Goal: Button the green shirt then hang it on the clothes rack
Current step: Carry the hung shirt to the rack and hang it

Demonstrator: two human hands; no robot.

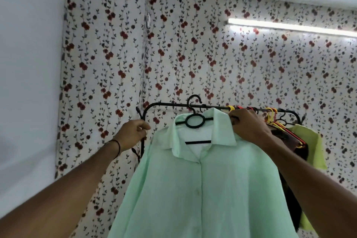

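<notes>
Under right grip (pixel 249 124), green shirt (pixel 202 179)

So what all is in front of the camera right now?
green shirt: one, mint green, on a hanger, front centre
hanger: one, black, in the shirt, hook at the rail
clothes rack: one, black, against the wall
other hangers: several, yellow, red, black, rail's right end
garments: at least two, yellow-green and dark brown, right
tube light: one, white, upper right
left hand: by rack's left post, black wristband
right hand: grips shirt's collar
</notes>
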